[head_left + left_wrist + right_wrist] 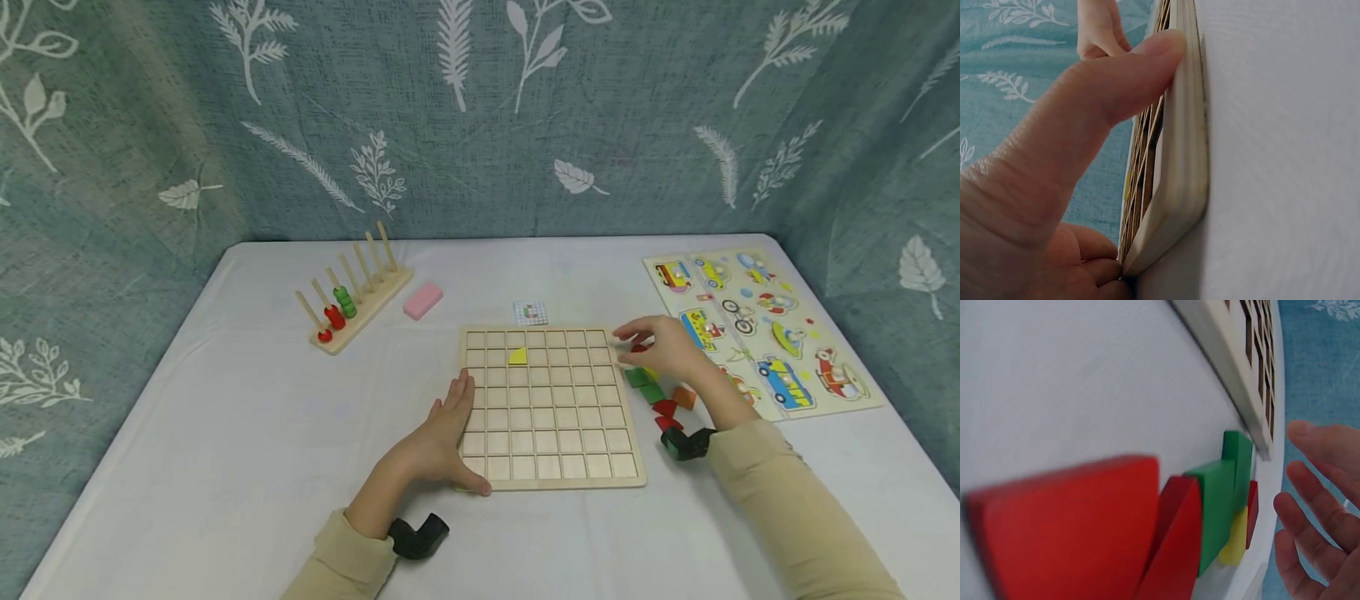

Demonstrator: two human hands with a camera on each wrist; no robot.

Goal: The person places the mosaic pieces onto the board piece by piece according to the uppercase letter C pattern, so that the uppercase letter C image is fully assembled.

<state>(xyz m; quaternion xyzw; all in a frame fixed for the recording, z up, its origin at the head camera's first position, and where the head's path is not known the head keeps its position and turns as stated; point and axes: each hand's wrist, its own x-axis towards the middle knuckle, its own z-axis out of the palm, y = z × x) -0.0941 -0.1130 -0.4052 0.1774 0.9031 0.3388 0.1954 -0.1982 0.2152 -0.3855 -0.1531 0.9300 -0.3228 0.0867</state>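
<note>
A wooden grid board (555, 483) lies flat on the table, one yellow piece (517, 357) in a cell near its far side. My left hand (438, 437) rests at its near left corner, fingers stretched along the left side. In the left wrist view the thumb (1129, 78) presses on the near rim. Just off the board's far right side, my right hand (663, 346) hovers over loose blocks with thumb and fingers apart. Nothing shows between them in the right wrist view. Below it lie green blocks (1216, 494), red blocks (665, 407) and an orange block (684, 397).
A vehicle picture puzzle (813, 333) lies at the right, partly behind my right forearm. Back left stands a peg rack (397, 287) with red and green beads. A pink block (423, 300) and a small pattern card (530, 313) lie beyond the board.
</note>
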